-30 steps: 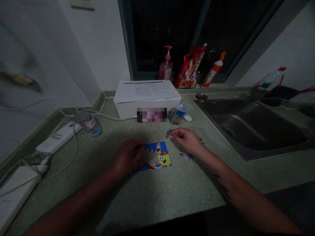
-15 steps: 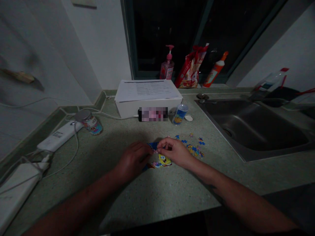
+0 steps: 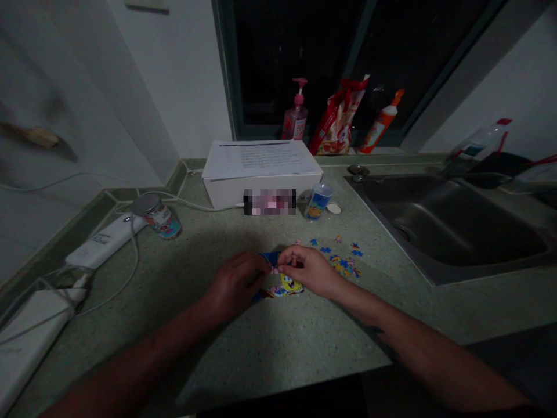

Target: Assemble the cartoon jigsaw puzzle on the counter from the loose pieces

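Observation:
A partly assembled cartoon jigsaw puzzle (image 3: pixel 287 285) lies on the speckled green counter (image 3: pixel 209 342), its blue and yellow pieces partly covered by my hands. My right hand (image 3: pixel 307 270) pinches a small pink jigsaw piece (image 3: pixel 274 270) at the puzzle's upper edge. Beside it, my left hand (image 3: pixel 237 284) rests over the puzzle's left side, its fingertips close to that piece. Whether it grips anything is hidden. Several loose jigsaw pieces (image 3: pixel 343 261) are scattered to the right of my right hand.
Behind the puzzle stand a white box (image 3: pixel 261 191) topped with papers and a small blue cup (image 3: pixel 318 202). A tin can (image 3: pixel 157 216), white power strip (image 3: pixel 104 249) and cables lie left. A steel sink (image 3: pixel 452 223) is set in the counter at right.
Over the last second my right hand has moved left from the loose pieces to the puzzle, meeting my left hand. Between the last two frames the hands barely move.

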`<state>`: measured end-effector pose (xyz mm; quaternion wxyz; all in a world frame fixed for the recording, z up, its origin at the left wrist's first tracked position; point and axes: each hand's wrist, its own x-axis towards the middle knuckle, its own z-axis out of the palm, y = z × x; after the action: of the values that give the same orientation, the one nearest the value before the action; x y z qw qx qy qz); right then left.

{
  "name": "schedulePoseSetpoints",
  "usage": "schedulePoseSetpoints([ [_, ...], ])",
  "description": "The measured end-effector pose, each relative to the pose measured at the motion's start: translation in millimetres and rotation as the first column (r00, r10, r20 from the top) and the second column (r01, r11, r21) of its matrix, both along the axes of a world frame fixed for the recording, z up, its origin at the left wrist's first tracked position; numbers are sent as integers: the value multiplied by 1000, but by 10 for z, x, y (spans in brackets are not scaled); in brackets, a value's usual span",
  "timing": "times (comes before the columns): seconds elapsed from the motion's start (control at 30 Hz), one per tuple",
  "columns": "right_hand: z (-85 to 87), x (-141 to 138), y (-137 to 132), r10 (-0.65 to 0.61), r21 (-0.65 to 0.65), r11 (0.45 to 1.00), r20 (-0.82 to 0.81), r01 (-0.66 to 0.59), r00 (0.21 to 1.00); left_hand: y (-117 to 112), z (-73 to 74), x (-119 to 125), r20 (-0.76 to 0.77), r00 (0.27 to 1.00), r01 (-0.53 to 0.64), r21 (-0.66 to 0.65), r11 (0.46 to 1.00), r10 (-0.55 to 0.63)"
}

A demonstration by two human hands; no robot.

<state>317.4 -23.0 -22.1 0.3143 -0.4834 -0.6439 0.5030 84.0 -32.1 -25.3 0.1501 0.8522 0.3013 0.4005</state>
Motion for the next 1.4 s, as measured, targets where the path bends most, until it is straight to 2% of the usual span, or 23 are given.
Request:
schedulePoseSetpoints([
  [0.3,-18,23,-5,31,8,999,1,-31,1000,-12,-21,-5,21,1000,-15,-66,998,17],
  [0.8,16,42,-15,44,4,999,-40,-44,998,-34,-119,-9,-55,998,31,-110,993,-37],
  [1.4,-5,28,-32,87,-42,995,-141,-94,986,-54,-97,-16,-105,994,25,-110,994,-37],
])
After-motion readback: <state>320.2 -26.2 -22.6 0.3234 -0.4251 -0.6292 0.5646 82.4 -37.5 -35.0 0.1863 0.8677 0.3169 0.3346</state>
